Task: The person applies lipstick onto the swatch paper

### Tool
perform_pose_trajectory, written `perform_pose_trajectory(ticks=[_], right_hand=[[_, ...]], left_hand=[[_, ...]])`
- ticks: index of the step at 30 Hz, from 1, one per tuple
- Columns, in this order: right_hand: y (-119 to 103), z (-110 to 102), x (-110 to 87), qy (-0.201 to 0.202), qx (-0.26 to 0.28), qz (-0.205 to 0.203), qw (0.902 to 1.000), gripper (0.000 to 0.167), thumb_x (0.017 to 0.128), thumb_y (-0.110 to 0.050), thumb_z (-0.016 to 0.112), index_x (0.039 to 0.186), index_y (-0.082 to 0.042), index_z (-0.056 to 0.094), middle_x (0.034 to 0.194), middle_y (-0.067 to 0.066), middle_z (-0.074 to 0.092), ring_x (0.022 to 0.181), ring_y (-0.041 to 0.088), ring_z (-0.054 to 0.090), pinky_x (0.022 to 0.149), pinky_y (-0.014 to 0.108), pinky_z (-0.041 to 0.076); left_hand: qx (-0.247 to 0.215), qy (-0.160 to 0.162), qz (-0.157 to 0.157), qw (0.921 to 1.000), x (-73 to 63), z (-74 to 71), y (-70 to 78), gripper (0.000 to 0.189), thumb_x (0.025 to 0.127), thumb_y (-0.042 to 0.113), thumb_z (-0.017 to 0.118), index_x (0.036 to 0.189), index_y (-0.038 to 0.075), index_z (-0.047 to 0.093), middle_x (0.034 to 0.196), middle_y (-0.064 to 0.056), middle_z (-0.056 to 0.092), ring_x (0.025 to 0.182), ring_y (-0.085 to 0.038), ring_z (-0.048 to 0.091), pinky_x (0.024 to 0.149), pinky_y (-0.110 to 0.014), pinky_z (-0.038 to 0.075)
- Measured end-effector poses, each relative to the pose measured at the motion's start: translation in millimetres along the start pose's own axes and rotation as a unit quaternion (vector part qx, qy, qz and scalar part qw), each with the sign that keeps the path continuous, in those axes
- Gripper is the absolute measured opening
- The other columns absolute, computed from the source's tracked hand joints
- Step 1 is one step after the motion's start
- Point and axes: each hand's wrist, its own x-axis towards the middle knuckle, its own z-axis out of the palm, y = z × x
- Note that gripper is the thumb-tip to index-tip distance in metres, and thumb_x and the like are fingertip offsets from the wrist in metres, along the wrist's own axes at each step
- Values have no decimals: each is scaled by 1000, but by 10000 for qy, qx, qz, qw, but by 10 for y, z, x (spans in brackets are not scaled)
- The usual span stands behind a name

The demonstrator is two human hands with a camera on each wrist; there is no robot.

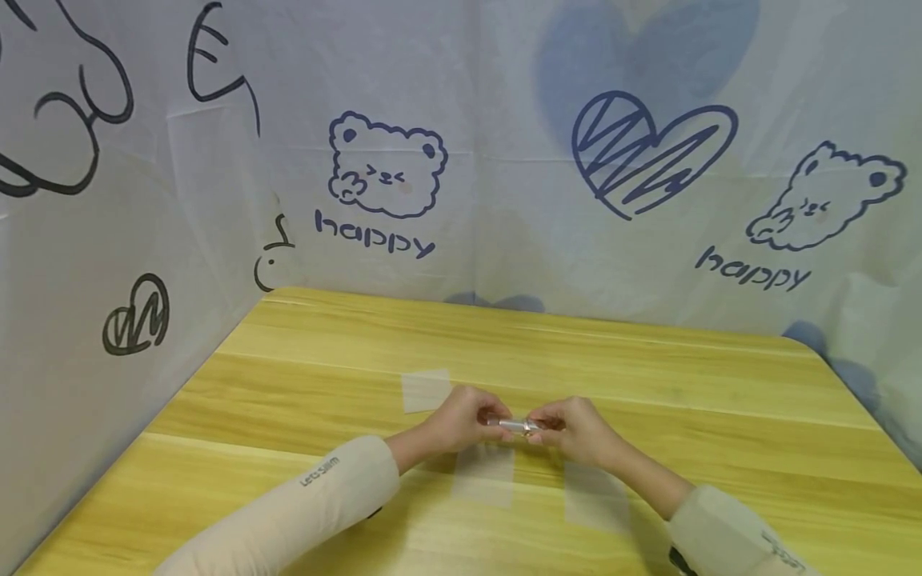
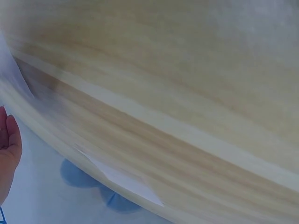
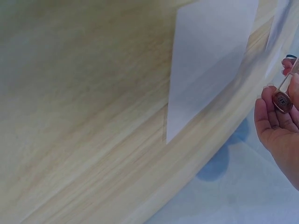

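A slim silvery lipstick tube (image 1: 513,426) is held level just above the table, between both hands. My left hand (image 1: 468,418) pinches its left end with thumb and fingers. At the other end, by a shiny band, my right hand (image 1: 579,428) pinches it too. The right wrist view shows the tube's brownish end (image 3: 282,100) with a dark dotted face, beside the curled fingers of the right hand (image 3: 280,140). Only part of the left hand (image 2: 9,154) appears at the edge of the left wrist view, where the tube cannot be made out.
A pale square sheet (image 1: 425,390) lies behind the left hand. Two more sheets, one left (image 1: 483,484) and one right (image 1: 596,500), lie nearer on the wood-grain table (image 1: 324,368). White cloth with drawings (image 1: 504,224) hangs behind and beside the table.
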Motion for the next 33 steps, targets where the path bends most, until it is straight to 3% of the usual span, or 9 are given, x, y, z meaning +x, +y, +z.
perform_pose_trajectory(ticks=[13,22,28,33], right_hand=[[-9,-16,-11,73,-31,29,10000,23,81,-11,68,96,6,69,88,15,71,73,13,66,64,18,55],[-1,-23,-20,-3,49,39,10000,22,82,-9,68,97,7,69,87,14,72,72,9,64,62,16,53],[-1,-33,-30,248,-55,100,9996,22,81,-9,69,96,7,69,85,13,72,69,6,61,58,16,51],[2,-32,-28,329,-142,75,9993,21,80,-10,70,95,5,70,84,12,72,69,6,62,59,16,51]], left_hand=[[114,86,-109,9998,11,21,24,17,78,10,73,87,-4,69,81,-13,71,58,-2,50,52,-11,44],[147,-54,2,9999,22,20,27,15,79,7,72,87,-5,68,83,-14,71,61,-4,56,54,-10,47],[247,105,-81,9996,39,-4,3,17,76,7,74,88,-4,67,83,-13,71,66,-6,58,58,-11,47],[236,24,4,9997,46,-9,-10,18,78,8,73,90,-4,67,87,-14,71,71,-13,64,62,-12,50]])
